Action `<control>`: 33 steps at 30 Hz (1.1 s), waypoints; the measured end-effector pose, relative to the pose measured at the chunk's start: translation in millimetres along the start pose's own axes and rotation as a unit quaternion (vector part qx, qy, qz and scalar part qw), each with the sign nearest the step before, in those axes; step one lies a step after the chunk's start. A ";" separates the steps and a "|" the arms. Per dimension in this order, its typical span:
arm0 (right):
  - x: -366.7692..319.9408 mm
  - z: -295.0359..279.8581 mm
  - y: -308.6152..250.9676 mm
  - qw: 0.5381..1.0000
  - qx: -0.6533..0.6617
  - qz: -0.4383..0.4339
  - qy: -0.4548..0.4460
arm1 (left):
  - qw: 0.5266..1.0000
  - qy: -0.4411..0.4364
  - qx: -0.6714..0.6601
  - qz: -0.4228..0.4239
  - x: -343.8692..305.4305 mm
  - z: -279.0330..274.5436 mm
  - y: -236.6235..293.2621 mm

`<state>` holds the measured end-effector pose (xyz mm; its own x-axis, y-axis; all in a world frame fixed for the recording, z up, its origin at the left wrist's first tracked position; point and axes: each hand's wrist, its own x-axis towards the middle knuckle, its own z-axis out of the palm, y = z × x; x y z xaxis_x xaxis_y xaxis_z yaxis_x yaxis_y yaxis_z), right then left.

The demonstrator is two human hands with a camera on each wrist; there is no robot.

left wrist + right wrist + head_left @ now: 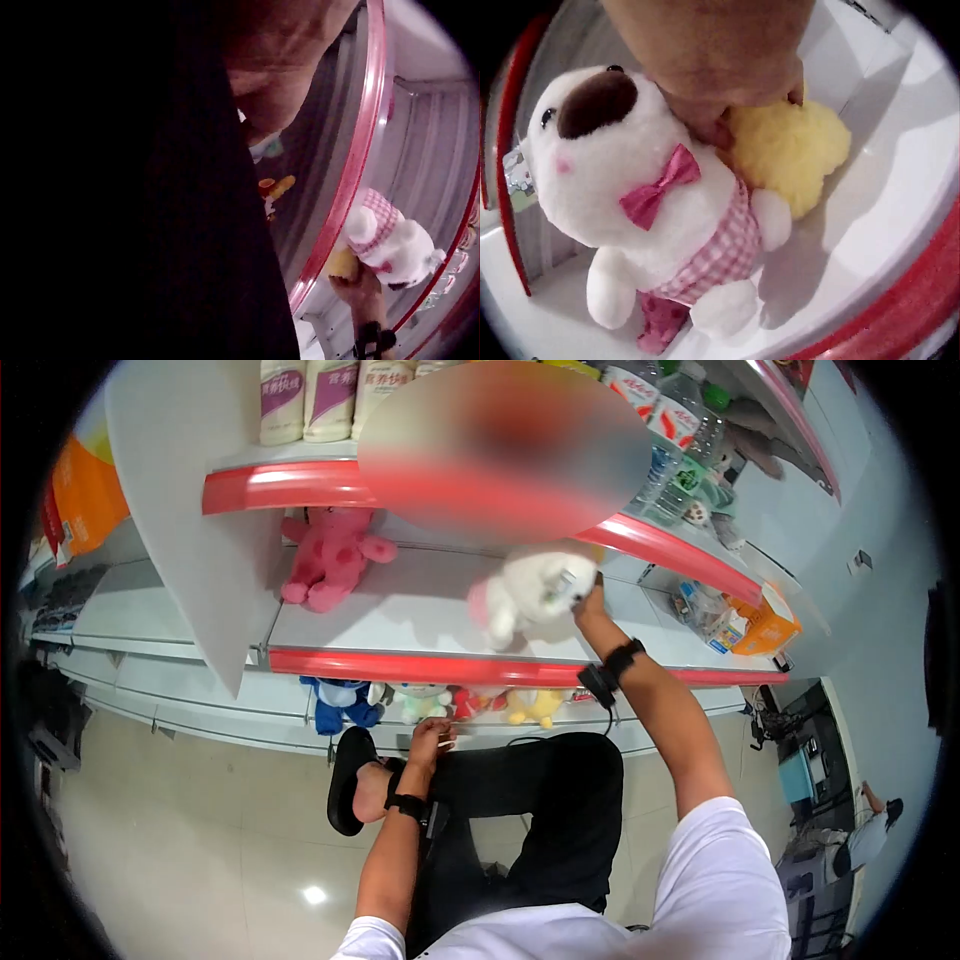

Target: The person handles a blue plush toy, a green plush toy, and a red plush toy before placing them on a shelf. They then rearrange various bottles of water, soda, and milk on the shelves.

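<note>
The person's right hand (591, 605) was curled round a yellow plush piece (789, 154), close against a white plush dog (535, 588) with a pink bow tie (658, 189) and gingham pants (714, 253). The dog lay tilted over the middle shelf (400, 595); whether its weight rested there, one could not tell, nor whether the yellow piece was separate. The step in hand looked like handling these plushes at the shelf; the next move called for a firm hold, clear of the red edge strip (290, 485) above.

The left hand (430, 742) was near the lower shelf, its fingers bent; whether it held anything could not be made out.

Counted: one white dog, one yellow piece, one pink plush (330, 560) on the middle shelf, and at least four small plush toys (345, 702) on the lower shelf.
</note>
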<state>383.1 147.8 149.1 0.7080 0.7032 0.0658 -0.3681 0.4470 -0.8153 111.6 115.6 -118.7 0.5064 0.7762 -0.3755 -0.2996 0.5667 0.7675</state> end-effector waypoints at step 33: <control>-297.4 -46.9 -121.6 0.637 -0.562 -0.116 -0.514 | 0.949 -0.309 -0.001 -0.059 -306.3 81.6 34.4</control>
<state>245.6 -141.6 201.7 -0.3181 0.9389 0.1313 0.7478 0.3336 -0.5741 12.1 -125.2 65.1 0.9141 0.3972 -0.0816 -0.2124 0.6405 0.7380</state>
